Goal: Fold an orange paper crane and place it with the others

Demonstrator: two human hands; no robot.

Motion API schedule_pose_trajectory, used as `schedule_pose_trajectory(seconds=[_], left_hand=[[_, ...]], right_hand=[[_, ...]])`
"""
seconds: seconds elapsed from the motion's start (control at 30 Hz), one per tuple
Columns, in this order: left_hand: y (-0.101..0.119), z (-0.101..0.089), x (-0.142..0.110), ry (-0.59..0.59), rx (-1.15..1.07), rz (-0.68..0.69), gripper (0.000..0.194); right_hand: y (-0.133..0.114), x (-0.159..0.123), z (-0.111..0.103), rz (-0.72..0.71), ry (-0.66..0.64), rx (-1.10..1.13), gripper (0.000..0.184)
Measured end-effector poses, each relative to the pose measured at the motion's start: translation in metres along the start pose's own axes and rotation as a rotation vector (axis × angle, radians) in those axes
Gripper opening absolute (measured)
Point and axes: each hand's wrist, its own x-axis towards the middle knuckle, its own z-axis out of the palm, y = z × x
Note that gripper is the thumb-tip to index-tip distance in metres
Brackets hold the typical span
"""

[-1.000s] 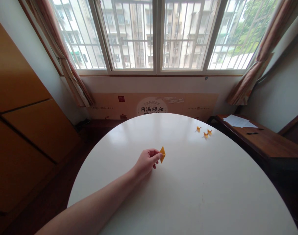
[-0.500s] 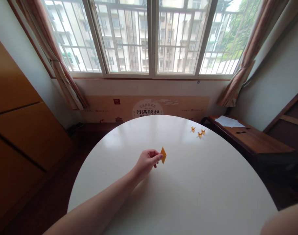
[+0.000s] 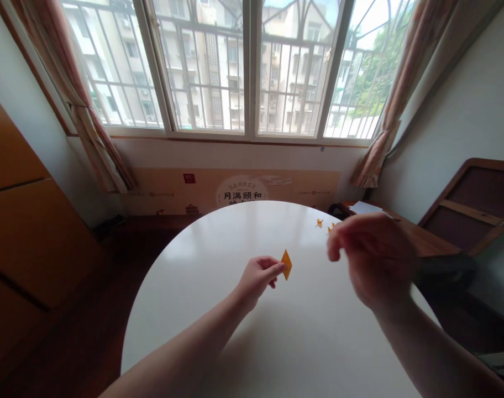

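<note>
My left hand [image 3: 258, 276] pinches a small folded orange paper [image 3: 286, 263] just above the round white table [image 3: 302, 342], near its middle. My right hand [image 3: 370, 257] is raised to the right of the paper, close to the camera and smeared by motion. Its fingers curl loosely and I cannot see whether they hold anything. Small orange folded paper cranes [image 3: 319, 223] lie on the far right part of the table, partly hidden behind my right hand.
A barred window [image 3: 243, 66] with tied curtains fills the far wall, with a printed board [image 3: 239, 190] below it. A wooden cabinet [image 3: 24, 221] stands at the left. A dark wooden bench [image 3: 434, 243] with white sheets stands at the right.
My right hand has come up from the lower right corner into the middle right of the view. The view has tilted and shifted. The left hand still holds the orange paper.
</note>
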Motion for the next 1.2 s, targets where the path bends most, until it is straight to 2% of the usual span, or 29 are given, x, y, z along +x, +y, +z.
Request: schedule_pose_trajectory(seconds=[0.03,0.1,0.17,0.23,0.3,0.37,0.5,0.83,1.2], left_hand=[[0.000,0.000,-0.001,0.000,-0.013,-0.003,0.039],[-0.001,0.001,-0.001,0.002,-0.037,-0.010,0.040],[-0.003,0.000,0.000,0.007,-0.056,-0.020,0.040],[-0.005,0.000,0.001,0.014,-0.079,-0.033,0.040],[-0.008,0.000,0.003,0.024,-0.092,-0.047,0.039],[-0.010,-0.001,0.005,0.037,-0.081,-0.057,0.038],[-0.013,-0.004,0.008,0.034,0.001,-0.075,0.035],[-0.021,-0.008,0.014,-0.027,0.114,-0.085,0.032],[-0.019,-0.006,0.014,-0.061,0.099,-0.106,0.021]], right_hand=[[0.016,0.000,0.008,0.001,-0.016,-0.004,0.001],[0.051,-0.006,0.019,0.187,-0.030,-0.012,0.003],[0.083,-0.019,0.023,0.354,0.031,0.027,0.008],[0.106,-0.033,0.022,0.475,0.054,0.085,0.016],[0.117,-0.045,0.020,0.584,0.008,0.141,0.024],[0.121,-0.052,0.021,0.663,-0.087,0.182,0.030],[0.123,-0.057,0.027,0.728,-0.230,0.230,0.035],[0.136,-0.059,0.034,0.907,-0.238,0.311,0.028],[0.142,-0.062,0.033,0.884,-0.301,0.335,0.027]])
